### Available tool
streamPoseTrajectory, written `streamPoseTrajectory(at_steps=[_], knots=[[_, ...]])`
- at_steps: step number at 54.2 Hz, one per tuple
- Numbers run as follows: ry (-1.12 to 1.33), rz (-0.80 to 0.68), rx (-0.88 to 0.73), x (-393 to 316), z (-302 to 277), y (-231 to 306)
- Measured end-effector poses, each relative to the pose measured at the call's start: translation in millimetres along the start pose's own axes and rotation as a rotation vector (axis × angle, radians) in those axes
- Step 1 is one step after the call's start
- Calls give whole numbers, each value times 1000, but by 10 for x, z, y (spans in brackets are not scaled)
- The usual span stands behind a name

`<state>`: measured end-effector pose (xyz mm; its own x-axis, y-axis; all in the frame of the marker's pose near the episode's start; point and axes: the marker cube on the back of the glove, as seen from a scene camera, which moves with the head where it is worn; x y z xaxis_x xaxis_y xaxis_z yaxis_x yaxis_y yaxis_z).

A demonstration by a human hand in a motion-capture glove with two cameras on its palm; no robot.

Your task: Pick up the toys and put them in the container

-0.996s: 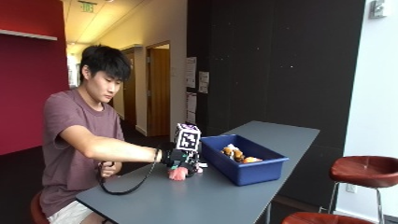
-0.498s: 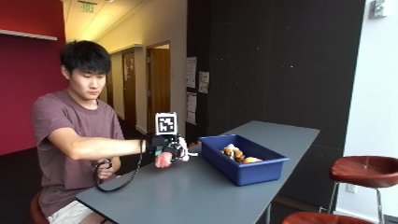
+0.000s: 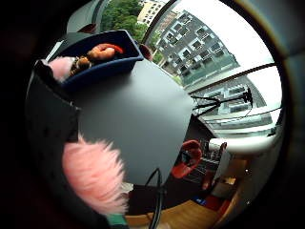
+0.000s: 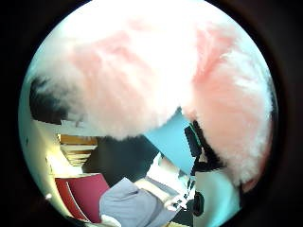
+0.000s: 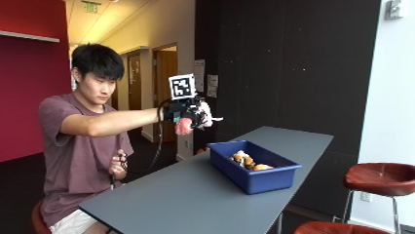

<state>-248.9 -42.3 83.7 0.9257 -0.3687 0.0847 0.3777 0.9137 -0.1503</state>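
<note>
- Your gloved right hand (image 5: 187, 116) is raised in the air at about shoulder height, arm stretched out over the worktop (image 5: 195, 200), well above its grey surface.
- Your grip is closed around a pink-and-white fluffy plush toy (image 5: 195, 122); the toy sticks out below and in front of the glove.
- In the thumb-side palm view the plush toy's pink and white fur (image 4: 156, 71) fills most of the picture, so it sits right against your palm.
- In the little-finger-side palm view a tuft of the same pink fur (image 3: 93, 176) shows beside the black glove, with the grey worktop (image 3: 138, 119) far below it.
- The blue container (image 5: 254, 166) stands on the worktop, ahead of and below your hand; hand and toy are not over it.
- Inside the container lie other toys (image 5: 246, 161), orange, brown and white; in the little-finger-side view an orange-brown one (image 3: 97, 51) shows in the blue container (image 3: 109, 64).
- Your bare left hand (image 5: 119, 165) is down near your chest, beside the worktop's near edge, with a black cable running by it.
- A red-seated stool (image 5: 383, 178) stands beyond the worktop's far side.
</note>
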Motion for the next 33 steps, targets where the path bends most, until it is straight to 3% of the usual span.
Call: streamPoseTrajectory(at_steps=[5, 9, 13, 22, 27, 33], knots=[[3, 168, 19, 21, -175, -271], [32, 81, 19, -73, -239, -425], [17, 110, 16, -228, -278, -630], [114, -128, -2, -384, -207, -1022], [126, -81, -16, -684, -122, -1315], [63, 103, -21, -1026, -41, -1688]])
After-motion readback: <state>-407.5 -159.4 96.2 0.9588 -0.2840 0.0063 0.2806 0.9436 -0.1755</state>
